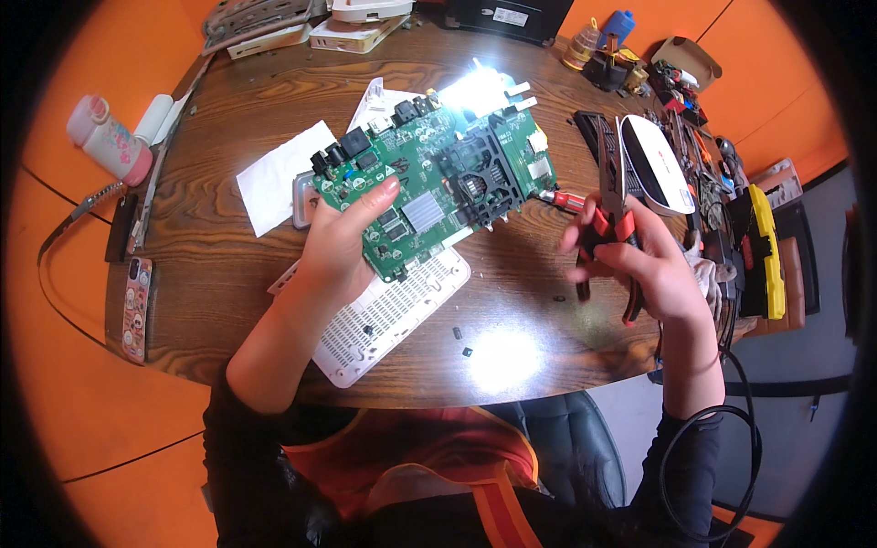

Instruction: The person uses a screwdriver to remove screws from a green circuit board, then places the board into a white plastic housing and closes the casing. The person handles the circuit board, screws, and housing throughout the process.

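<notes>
My left hand (343, 237) grips a green circuit board (416, 173) by its left end, thumb on top, holding it tilted above the table. The board carries a grey heatsink (423, 213), a black slotted card holder (480, 178) and a row of ports along its far edge. In my right hand (649, 256) are pliers with red and black handles (614, 228), jaws pointing up and away, apart from the board. Beneath the board lies a white vented plastic cover (393, 315). Small black bits (467, 352) rest on the wood near it.
A red screwdriver (568, 201) and a white oval device casing (653, 164) lie to the right, by many tools. White paper (285, 178) is at left, a patterned phone (137, 306) at the left edge. A bright lamp (475, 91) glares behind the board. A black cable (754, 438) loops by my right arm.
</notes>
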A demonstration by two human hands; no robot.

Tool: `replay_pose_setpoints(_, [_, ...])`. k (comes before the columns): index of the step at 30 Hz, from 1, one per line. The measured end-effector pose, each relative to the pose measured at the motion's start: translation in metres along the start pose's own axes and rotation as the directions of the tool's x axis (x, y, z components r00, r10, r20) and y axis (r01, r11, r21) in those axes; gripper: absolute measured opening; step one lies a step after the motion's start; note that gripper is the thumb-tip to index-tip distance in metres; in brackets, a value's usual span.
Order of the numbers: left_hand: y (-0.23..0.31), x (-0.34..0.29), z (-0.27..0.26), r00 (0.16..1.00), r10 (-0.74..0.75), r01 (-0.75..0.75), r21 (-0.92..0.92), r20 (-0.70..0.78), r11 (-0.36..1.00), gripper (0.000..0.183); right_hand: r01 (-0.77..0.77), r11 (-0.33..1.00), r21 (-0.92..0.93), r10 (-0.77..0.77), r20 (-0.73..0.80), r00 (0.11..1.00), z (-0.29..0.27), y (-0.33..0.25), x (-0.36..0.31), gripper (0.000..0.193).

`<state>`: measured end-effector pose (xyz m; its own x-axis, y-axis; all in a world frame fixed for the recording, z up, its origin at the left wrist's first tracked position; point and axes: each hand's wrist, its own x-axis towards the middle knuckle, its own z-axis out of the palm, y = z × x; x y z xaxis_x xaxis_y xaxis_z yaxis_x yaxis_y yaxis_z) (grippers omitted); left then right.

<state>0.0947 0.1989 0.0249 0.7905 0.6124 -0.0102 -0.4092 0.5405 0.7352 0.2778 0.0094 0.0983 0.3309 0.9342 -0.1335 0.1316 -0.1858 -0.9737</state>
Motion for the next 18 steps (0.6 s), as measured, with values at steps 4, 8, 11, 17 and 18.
replay_pose_setpoints(4, [-0.001,-0.002,0.001,0.999,-0.014,0.013,0.023,0.030,1.000,0.027,0.219,0.517,-0.828,-0.437,-0.035,0.899,0.003,0.005,0.008,0.032])
replay_pose_setpoints(8, [0.000,-0.001,0.000,0.999,-0.027,0.026,0.018,0.047,0.999,0.027,0.112,0.168,-0.979,-0.591,-0.010,0.807,0.005,0.015,0.025,0.033])
replay_pose_setpoints(11, [0.000,-0.001,0.000,0.998,-0.045,0.044,0.032,0.045,0.999,0.027,0.091,0.069,-0.993,-0.622,0.029,0.783,0.004,0.019,0.033,0.034])
replay_pose_setpoints(17, [0.001,-0.003,0.003,0.997,-0.073,0.070,0.058,0.035,0.996,0.030,0.032,-0.078,-0.996,-0.645,0.075,0.760,0.001,0.023,0.045,0.035])
replay_pose_setpoints(18, [0.002,-0.003,0.003,0.997,-0.075,0.073,0.059,0.028,0.996,0.031,0.021,-0.106,-0.994,-0.656,0.085,0.750,0.000,0.024,0.046,0.035])
